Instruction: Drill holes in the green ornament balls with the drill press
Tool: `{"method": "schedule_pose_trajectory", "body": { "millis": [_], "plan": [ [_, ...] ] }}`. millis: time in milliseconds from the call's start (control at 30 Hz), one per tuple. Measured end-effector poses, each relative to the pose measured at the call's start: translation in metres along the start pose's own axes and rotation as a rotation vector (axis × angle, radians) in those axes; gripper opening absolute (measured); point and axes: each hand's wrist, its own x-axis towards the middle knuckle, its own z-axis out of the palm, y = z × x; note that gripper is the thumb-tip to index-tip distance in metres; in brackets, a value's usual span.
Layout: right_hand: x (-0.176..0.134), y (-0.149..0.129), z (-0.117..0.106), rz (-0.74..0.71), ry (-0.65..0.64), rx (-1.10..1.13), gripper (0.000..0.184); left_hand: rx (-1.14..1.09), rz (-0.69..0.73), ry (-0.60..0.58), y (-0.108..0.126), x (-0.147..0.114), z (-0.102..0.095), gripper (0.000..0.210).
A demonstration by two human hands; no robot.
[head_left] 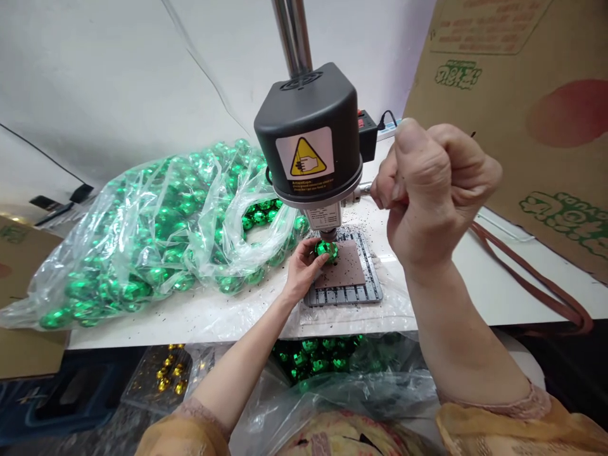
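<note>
While pinching a faceted green ball (327, 251) between the thumb and fingers of the left hand (303, 269), have, in the head view, the right hand (434, 190) folded into a tight fist beside the short metal shaft (363, 189) on the flank of a black machine head (308, 104). Cannot see inside the fist, behind the curled fingers. Hold the ball right under the chuck (329, 234), over the rear left part of a pinkish board (351, 269); cannot tell whether resting on it. See the board lying on a slotted grey base plate (373, 289), amid scattered dark specks. To the left, on the white table (190, 324), find a large clear plastic bag (199, 215) full of similar green balls, with an open mouth near the machine. Below the table edge, see more green balls (319, 365) and, farther left, some gold balls (164, 384) within clear plastic. To the right, find a cardboard box (522, 164) with green lettering and a brown strap (527, 273).
</note>
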Motion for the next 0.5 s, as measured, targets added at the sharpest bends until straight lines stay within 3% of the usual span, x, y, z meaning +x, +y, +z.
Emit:
{"method": "schedule_pose_trajectory", "body": {
  "millis": [233, 500],
  "plan": [
    [0.0012, -0.0007, -0.0002, 0.005, -0.008, 0.007, 0.049, 0.001, 0.028, -0.15, 0.0007, -0.0002, 0.0007, 0.057],
    [0.0012, 0.0022, 0.0011, -0.035, -0.001, 0.047, 0.048, 0.064, 0.022, -0.213, 0.0017, -0.008, 0.0027, 0.051]
  ]
}}
